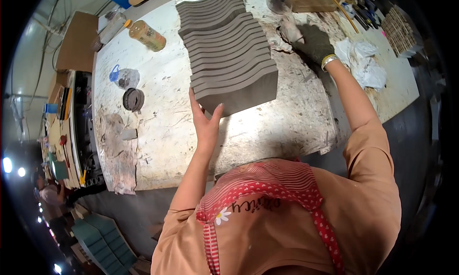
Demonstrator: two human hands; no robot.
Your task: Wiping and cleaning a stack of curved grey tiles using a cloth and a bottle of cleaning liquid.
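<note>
L hand (pixel 206 122) flat, open vs grey stepped block (pixel 229 50); gloved R hand (pixel 313 41) grips rag (pixel 290 29).

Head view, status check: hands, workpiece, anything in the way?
Left hand bare, flat against near end of grey ridged block. Right hand gloved, pressing a rag beside block. Bottle, round lid off left; crumpled white cloths right.

The person wears a peach-orange short-sleeved top that fills the lower middle and lower right of the frame. Over it lies an apron with a red-and-white striped bib (pixel 267 177), red straps dotted with small white hearts, and a white daisy at the chest. The right hand (pixel 313 43), upper right, is in a dark grey glove with a gold bracelet (pixel 329 61) at the wrist. The left hand (pixel 205 124), at centre, is bare.
</note>
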